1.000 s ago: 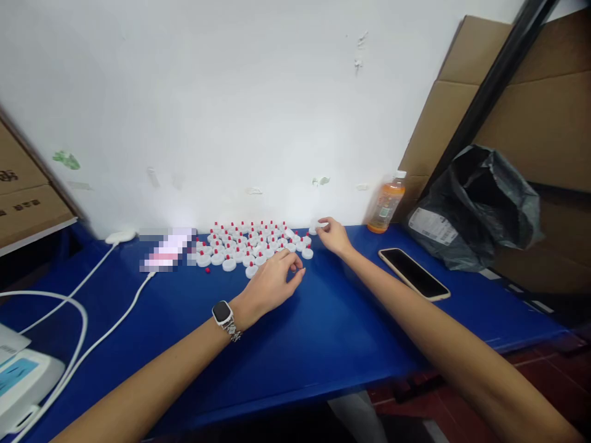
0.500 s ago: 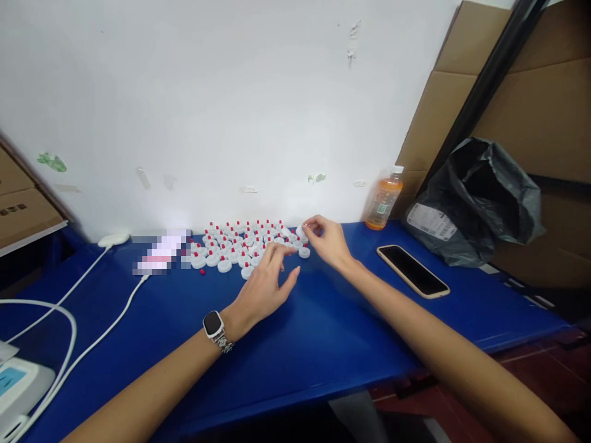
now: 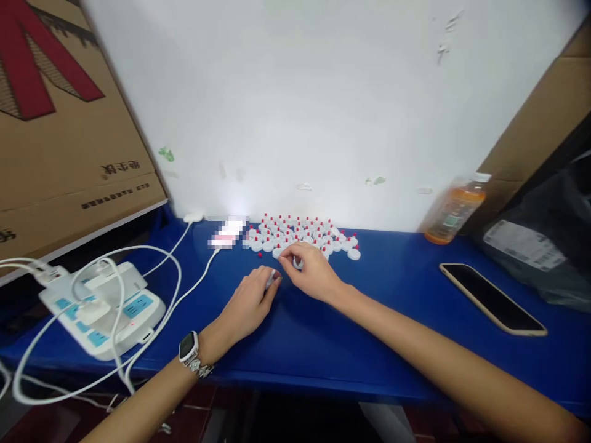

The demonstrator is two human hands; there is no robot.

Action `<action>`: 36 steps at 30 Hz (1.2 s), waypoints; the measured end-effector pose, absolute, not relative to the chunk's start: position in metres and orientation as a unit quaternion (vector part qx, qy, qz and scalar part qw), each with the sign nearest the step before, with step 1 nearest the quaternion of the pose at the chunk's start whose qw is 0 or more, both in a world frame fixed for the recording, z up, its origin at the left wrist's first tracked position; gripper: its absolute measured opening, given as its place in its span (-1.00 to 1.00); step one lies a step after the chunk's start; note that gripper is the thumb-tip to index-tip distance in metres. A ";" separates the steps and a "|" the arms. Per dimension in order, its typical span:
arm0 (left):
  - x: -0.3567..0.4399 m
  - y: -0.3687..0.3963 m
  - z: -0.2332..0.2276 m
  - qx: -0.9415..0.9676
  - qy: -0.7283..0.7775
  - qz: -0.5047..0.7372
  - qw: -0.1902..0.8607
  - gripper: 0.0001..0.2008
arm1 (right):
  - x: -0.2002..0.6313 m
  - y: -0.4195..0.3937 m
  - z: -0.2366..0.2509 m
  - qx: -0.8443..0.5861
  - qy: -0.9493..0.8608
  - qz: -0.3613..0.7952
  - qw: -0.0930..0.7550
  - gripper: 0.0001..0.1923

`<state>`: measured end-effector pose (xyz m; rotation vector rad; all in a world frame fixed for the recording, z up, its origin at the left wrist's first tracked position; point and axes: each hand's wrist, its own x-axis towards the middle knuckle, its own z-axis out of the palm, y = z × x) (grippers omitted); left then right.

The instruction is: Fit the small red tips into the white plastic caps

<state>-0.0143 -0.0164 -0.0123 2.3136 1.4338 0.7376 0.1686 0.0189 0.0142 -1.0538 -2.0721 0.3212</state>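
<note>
Both hands meet near the cluster of caps (image 3: 302, 237), the right hand (image 3: 310, 271) and left hand (image 3: 252, 299) each pinching a white cap for close handling.

Your blue table (image 3: 351, 344) looks smooth with a slight sheen. At twelve o'clock from your hands, the white caps (image 3: 300, 237) read as matt plastic with red tips. The phone (image 3: 492, 298) at three o'clock shows glossy glass; the box (image 3: 60, 123) at ten o'clock is matt cardboard. Your watch (image 3: 188, 347) has a glossy face and metal band.
</note>
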 end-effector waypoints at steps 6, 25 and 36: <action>-0.043 -0.013 -0.021 0.778 0.541 0.288 0.137 -0.80 | 0.107 0.062 0.008 -0.434 -0.873 -0.106 0.196 -0.76; -0.009 -0.017 -0.007 0.807 0.486 0.266 0.205 -0.57 | 0.174 0.015 0.001 -0.382 -0.719 0.353 0.461 -0.80; -0.007 -0.011 -0.011 0.840 0.428 0.260 0.212 -0.43 | 0.183 0.015 0.001 -0.360 -0.705 0.415 0.449 -0.78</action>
